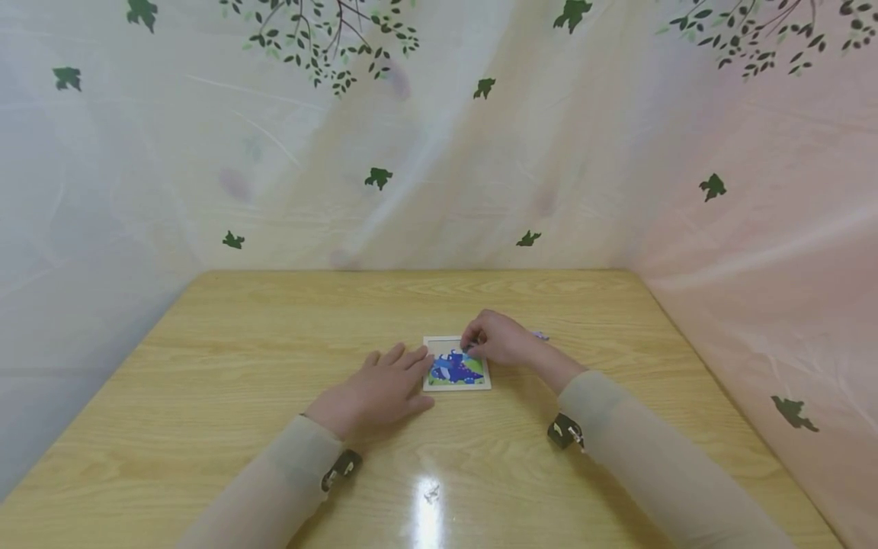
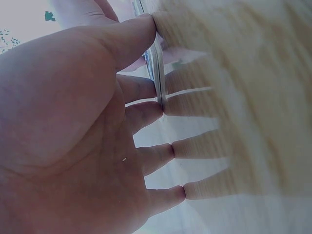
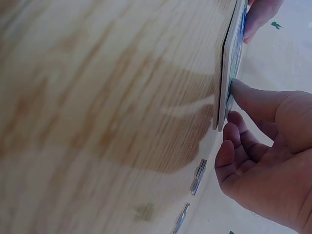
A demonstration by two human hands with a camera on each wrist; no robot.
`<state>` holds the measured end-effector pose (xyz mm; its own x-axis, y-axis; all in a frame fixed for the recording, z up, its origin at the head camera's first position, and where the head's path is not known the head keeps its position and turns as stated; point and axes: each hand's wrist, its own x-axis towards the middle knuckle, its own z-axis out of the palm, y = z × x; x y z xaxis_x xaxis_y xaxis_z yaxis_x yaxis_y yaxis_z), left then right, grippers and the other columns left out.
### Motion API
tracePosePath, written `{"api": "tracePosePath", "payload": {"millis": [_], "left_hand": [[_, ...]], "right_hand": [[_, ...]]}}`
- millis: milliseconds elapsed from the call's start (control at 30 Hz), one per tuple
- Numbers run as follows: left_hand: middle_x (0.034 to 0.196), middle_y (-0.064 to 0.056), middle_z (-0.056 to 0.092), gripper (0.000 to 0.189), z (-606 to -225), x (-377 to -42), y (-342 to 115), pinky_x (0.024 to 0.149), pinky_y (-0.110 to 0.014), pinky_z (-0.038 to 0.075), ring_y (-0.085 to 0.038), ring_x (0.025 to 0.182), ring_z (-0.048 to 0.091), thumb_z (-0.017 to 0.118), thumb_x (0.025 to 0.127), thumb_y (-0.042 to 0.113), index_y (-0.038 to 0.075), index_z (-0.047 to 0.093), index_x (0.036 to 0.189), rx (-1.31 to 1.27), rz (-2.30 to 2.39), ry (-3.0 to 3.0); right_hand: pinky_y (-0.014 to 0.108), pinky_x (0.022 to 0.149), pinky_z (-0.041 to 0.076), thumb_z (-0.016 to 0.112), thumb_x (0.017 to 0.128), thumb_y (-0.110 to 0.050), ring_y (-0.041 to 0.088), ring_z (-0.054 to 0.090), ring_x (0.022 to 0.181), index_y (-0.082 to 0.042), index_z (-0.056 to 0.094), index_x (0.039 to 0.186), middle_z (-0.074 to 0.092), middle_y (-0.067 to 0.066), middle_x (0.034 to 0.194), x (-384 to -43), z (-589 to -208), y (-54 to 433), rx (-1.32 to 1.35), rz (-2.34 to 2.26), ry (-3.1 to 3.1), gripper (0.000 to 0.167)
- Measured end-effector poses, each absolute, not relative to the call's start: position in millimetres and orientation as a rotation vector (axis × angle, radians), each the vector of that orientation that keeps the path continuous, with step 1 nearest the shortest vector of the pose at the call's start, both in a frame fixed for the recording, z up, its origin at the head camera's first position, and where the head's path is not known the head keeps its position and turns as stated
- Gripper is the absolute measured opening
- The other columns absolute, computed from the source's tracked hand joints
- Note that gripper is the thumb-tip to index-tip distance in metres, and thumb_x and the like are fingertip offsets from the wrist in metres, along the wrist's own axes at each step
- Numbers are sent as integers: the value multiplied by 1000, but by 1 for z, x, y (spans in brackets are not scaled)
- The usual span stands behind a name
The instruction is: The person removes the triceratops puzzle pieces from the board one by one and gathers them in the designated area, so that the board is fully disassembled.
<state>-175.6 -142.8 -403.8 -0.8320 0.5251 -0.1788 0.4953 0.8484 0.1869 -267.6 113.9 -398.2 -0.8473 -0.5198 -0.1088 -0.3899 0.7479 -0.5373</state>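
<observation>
White-rimmed, the puzzle board lies flat on the wooden table between the two hands, its near and far edges running left to right; at this slant I cannot tell which way its long axis goes. On it, a blue dinosaur stretches lengthwise from left to right, head toward the board's left edge and tail tapering to its right. The left hand is spread loose and grasps nothing, the nearest fingertips touching the board's left edge and the thumb out straight just beside its near left corner. Over the board's far right part, the right hand has its fingers curled, pinching a small dark piece mostly hidden by the fingertips. To the board's right, past that hand, two loose pieces lie near each other. Beyond the board's far side hangs a leaf-printed cloth.
</observation>
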Motion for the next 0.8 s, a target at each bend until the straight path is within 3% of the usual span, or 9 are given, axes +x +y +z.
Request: {"api": "tracePosePath", "payload": {"millis": [433, 600, 800], "left_hand": [[182, -8, 26, 77, -403, -172, -145, 131, -71, 19, -44, 167, 19, 49, 115, 57, 14, 31, 175, 814, 200, 2808], [181, -9, 27, 75, -403, -174, -145, 131, -71, 18, -45, 166, 19, 51, 115, 55, 13, 33, 175, 818, 211, 2807], [181, -8, 28, 74, -404, -175, -145, 131, -71, 17, -44, 167, 18, 52, 115, 54, 13, 34, 175, 802, 232, 2799]], "right_hand": [[47, 104, 55, 78, 103, -7, 23, 62, 107, -17, 79, 108, 67, 3, 114, -268, -402, 114, -734, -752, 2718, 11], [48, 104, 55, 75, 105, -7, 24, 63, 112, -17, 80, 123, 70, 3, 118, -269, -400, 117, -745, -826, 2715, 22], [41, 97, 57, 74, 107, -11, 23, 64, 106, -12, 73, 140, 69, 4, 113, -270, -393, 124, -748, -932, 2685, 33]]}}
